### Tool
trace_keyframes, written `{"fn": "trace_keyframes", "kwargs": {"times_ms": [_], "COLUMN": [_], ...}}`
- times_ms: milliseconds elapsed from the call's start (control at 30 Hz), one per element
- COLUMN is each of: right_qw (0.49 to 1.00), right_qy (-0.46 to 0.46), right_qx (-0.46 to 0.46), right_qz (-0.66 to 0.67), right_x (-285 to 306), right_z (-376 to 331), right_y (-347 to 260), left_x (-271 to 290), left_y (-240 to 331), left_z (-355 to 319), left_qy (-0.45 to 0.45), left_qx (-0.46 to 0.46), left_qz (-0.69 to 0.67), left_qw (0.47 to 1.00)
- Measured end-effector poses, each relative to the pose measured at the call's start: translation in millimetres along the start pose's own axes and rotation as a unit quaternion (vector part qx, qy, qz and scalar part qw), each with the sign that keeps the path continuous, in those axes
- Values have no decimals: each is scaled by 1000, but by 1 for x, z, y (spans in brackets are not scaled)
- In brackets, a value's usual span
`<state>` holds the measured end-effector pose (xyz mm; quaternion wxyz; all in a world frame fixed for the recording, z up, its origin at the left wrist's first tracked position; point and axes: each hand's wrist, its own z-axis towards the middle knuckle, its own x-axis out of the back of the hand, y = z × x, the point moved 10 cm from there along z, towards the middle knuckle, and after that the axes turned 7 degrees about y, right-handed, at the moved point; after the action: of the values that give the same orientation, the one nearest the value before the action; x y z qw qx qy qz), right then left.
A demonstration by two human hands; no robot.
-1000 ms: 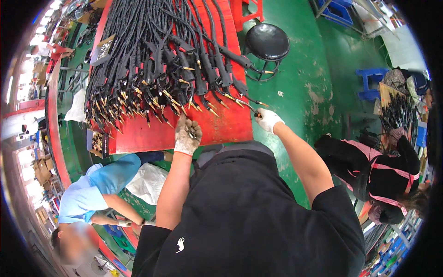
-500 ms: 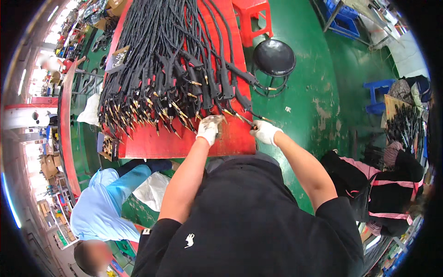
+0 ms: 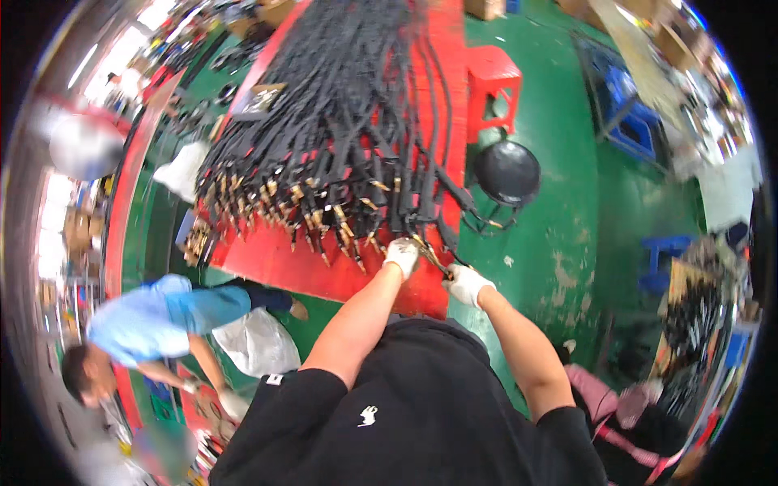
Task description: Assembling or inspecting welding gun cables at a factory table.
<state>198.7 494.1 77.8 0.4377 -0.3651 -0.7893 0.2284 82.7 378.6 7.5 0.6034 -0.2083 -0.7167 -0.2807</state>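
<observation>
On a red table [image 3: 284, 271] lie many black welding torches [image 3: 324, 182] with long cables and brass-coloured tips, heaped side by side. My left hand [image 3: 403, 255], in a white glove, is closed around the tip end of a torch at the table's near right part. Beside it, my right hand [image 3: 468, 286], also gloved, grips a slim metal tool [image 3: 433, 261] with a dark end. The tool slants from my right hand up toward my left fingers; its exact kind is too small to make out. Both hands partly hide what they grip.
A red stool [image 3: 493, 81] and a round black stool [image 3: 507, 172] stand right of the table. Small parts boxes [image 3: 194, 239] sit at its left edge. At the left a person in blue [image 3: 162, 316] bends over; another in pink and black [image 3: 624, 413] is at right.
The view has shifted, so the table and my hands sit lower in the picture. The metal tool shows more clearly between my hands. The person in blue has moved, an arm now reaching down.
</observation>
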Motion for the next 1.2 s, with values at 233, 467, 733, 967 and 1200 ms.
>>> {"fn": "trace_keyframes", "kwargs": {"times_ms": [233,467,733,967,1200], "right_qw": [948,901,948,931,927], "right_qy": [-137,-30,-94,-285,-368], "right_qx": [-99,-146,-25,-7,34], "right_qz": [270,407,304,227,64], "right_x": [-52,11,-42,-170,-229], "right_z": [-29,-88,-30,-36,-38], "right_y": [-13,76,-25,-95,-133], "left_x": [-40,31,-29,38,28], "left_y": [-85,-52,-48,-74,-119], "left_z": [-37,-54,-96,-247,-358], "left_qy": [91,116,142,78,341], "left_qx": [366,473,293,412,506], "left_qz": [-125,-320,-844,-660,-612], "left_qw": [918,813,426,623,503]}}
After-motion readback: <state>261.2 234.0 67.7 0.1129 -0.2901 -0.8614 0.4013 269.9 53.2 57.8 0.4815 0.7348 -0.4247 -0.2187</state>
